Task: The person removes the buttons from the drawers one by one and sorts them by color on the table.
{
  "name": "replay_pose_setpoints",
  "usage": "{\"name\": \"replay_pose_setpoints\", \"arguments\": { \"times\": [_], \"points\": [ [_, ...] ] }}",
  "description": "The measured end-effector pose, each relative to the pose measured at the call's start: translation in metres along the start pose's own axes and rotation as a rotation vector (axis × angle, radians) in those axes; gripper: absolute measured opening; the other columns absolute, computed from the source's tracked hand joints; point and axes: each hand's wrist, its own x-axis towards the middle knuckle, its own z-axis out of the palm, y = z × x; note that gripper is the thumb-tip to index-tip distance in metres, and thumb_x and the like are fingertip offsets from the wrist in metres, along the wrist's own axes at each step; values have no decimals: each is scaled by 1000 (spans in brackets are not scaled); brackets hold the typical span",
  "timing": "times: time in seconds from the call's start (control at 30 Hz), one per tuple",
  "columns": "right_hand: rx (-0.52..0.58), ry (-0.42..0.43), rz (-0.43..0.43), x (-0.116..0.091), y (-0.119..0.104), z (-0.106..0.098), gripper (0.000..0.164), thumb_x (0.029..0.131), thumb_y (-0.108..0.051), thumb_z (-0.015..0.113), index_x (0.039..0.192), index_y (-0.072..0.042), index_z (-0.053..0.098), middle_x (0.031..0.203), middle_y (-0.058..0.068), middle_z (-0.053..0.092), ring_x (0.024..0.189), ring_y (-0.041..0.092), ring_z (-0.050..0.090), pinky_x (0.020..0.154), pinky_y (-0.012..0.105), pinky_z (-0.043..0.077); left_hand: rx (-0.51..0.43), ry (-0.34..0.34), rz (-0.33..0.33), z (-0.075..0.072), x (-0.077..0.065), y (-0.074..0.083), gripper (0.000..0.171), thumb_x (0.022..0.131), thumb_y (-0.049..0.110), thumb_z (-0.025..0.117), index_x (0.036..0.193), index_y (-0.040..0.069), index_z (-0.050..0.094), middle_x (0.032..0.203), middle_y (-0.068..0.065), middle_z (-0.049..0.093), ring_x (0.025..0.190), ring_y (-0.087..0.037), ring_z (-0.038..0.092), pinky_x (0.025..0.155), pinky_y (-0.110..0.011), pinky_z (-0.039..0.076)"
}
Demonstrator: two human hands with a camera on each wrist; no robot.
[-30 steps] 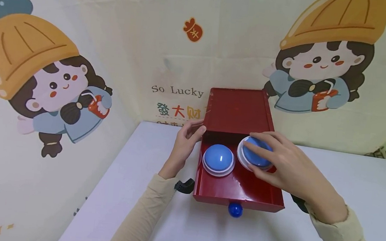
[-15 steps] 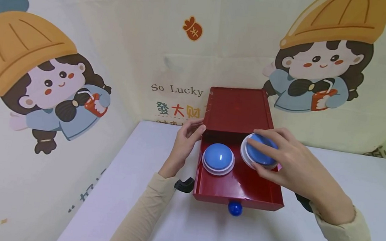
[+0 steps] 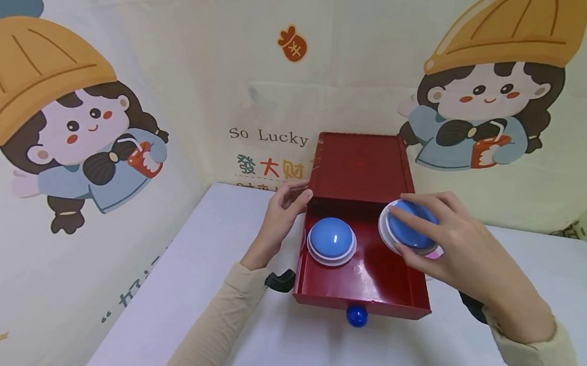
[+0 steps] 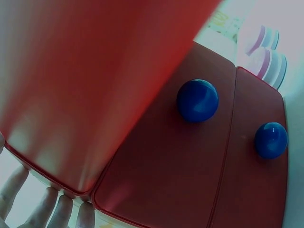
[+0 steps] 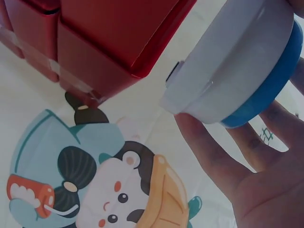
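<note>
In the head view a red drawer cabinet [image 3: 364,169] has its top drawer [image 3: 368,284] pulled out. Inside, at the left, sits a blue dome push button [image 3: 332,238] on a white base. My right hand [image 3: 452,239] grips a second blue push button [image 3: 410,225] by its rim, tilted, above the drawer's right side. The right wrist view shows this button's white base [image 5: 232,66] beside the cabinet, fingers spread around it. My left hand [image 3: 282,217] rests against the cabinet's left side; its fingertips [image 4: 61,209] line the cabinet's edge in the left wrist view.
A blue knob [image 3: 357,316] is on the open drawer's front; lower drawers carry blue knobs [image 4: 197,100] too. Pink-and-white round buttons [image 4: 273,66] stand on the white table [image 3: 277,352] at the cabinet's right. A cartoon-printed cloth [image 3: 197,79] hangs behind.
My right hand has moved the gripped push button to the right and up, away from the one at the left. My left hand stays in place at the cabinet.
</note>
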Motion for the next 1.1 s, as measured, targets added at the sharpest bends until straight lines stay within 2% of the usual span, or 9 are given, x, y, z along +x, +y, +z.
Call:
{"name": "replay_pose_setpoints", "arguments": {
  "times": [0.4,0.53,0.6,0.67,0.77,0.83,0.87,0.97,1.1],
  "points": [
    [7,35,15,-9,10,-2,73,57,-18,84,125,-14,58,126,17,48,112,34,42,61,52,53,1,0,-4,0,1,-1,38,93,21,56,127,6,49,123,-7,53,112,-19,52,89,-34,48],
    [14,27,29,-16,17,-2,66,64,-23,80,126,-14,57,128,17,47,113,35,41,62,52,53,-7,1,1,-3,5,-14,38,92,22,56,127,9,49,123,-5,53,113,-18,52,89,-35,48],
    [14,26,38,-19,20,-1,59,76,-41,72,126,-14,57,129,16,47,114,35,41,62,53,52,-7,2,3,-4,8,-20,39,92,25,57,127,12,50,123,-4,53,113,-17,52,89,-35,48],
    [13,32,43,-22,22,-1,59,83,-55,56,125,-14,58,129,17,47,114,36,41,61,54,52,-3,4,6,-4,9,-25,39,91,28,58,127,15,50,123,-1,54,113,-16,52,89,-34,48],
    [10,51,51,-26,25,-1,68,86,-63,34,123,-13,59,128,17,48,113,37,42,61,55,51,-1,7,12,-4,10,-26,39,90,32,58,126,18,51,122,0,54,113,-15,52,89,-34,48],
    [13,57,58,-28,26,-2,69,85,-64,34,122,-13,60,128,17,49,113,37,42,61,55,51,0,9,13,-4,10,-26,40,90,34,59,126,19,51,122,1,54,113,-15,52,88,-34,48],
    [12,52,65,-29,27,-3,64,84,-62,46,122,-13,60,128,17,49,113,36,42,61,55,51,0,8,11,-4,9,-22,40,90,32,58,126,17,51,122,0,54,113,-16,52,88,-35,48],
    [17,36,76,-33,29,-4,59,79,-54,62,123,-14,60,130,16,48,114,35,42,62,54,52,2,4,5,-2,5,-10,39,92,26,57,127,11,50,122,-4,54,113,-17,52,88,-35,48],
    [21,20,93,-39,33,-4,59,72,-40,75,123,-15,60,130,15,47,114,34,42,62,52,52,6,-2,-4,0,0,2,38,93,19,55,128,6,48,123,-7,53,113,-18,52,89,-35,48]
  ]
}}
